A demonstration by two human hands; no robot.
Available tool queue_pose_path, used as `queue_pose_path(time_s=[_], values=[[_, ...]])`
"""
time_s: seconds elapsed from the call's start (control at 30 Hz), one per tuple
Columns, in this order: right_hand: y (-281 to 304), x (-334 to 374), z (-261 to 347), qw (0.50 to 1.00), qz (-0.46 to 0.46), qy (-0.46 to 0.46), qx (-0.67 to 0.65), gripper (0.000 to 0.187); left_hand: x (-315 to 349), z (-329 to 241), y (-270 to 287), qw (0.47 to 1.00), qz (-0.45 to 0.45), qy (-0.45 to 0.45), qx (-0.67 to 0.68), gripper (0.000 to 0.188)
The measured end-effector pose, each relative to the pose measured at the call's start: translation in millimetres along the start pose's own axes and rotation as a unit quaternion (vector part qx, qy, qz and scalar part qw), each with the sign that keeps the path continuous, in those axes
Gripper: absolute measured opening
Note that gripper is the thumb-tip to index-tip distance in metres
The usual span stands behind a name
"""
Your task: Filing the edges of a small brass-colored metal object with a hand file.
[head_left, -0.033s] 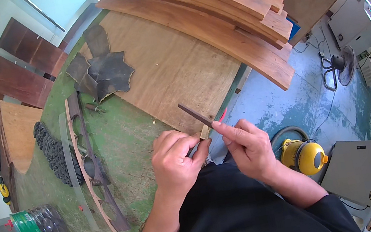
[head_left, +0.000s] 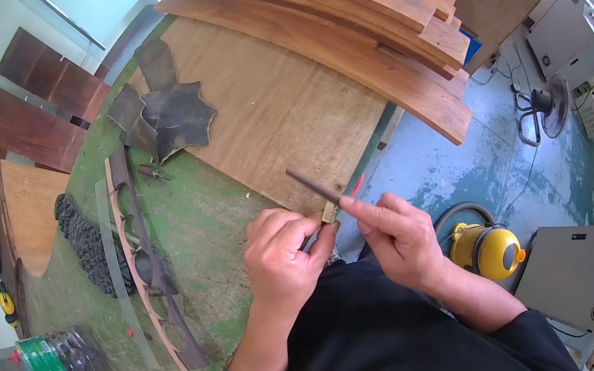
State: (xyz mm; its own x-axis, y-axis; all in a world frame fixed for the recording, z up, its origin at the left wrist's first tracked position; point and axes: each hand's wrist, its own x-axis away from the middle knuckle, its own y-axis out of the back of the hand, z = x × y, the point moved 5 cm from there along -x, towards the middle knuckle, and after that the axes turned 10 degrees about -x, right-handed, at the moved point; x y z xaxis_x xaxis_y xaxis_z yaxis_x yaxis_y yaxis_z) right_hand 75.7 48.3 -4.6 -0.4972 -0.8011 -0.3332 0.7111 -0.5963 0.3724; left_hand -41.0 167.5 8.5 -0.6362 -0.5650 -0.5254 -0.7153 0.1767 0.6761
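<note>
Both my hands meet in front of my dark shirt at the near edge of the workbench. A small pale yellowish block (head_left: 329, 212) is pinched between the thumb and curled fingers of my left hand (head_left: 278, 256). My right hand (head_left: 399, 235) grips a slim dark bar (head_left: 306, 183) that looks like a file, its index finger stretched along it. The bar crosses the block's upper end and points away to the left. Something red (head_left: 358, 182) shows just beyond my right index finger; I cannot tell whether it joins the bar.
A plywood board (head_left: 268, 111) and dark leather-like scraps (head_left: 170, 120) lie on the green bench (head_left: 197, 203). Leftward are scalloped wooden strips (head_left: 147, 291), a clear ruler (head_left: 115, 257) and a plastic bottle (head_left: 63, 366). Stacked planks (head_left: 333, 28) overhang the far right. A yellow vacuum (head_left: 487, 251) stands on the floor.
The dark bar has tilted very slightly, its far tip a little lower. Slightly more of the red thing shows. Both hands hold almost the same places.
</note>
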Motion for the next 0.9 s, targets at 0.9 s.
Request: queue_pose_path(time_s=[0.9], values=[[13, -14, 3, 0.999, 0.040, -0.026, 0.017, 0.034, 3, 4, -4, 1.000, 0.002, 0.010, 0.004, 0.022]])
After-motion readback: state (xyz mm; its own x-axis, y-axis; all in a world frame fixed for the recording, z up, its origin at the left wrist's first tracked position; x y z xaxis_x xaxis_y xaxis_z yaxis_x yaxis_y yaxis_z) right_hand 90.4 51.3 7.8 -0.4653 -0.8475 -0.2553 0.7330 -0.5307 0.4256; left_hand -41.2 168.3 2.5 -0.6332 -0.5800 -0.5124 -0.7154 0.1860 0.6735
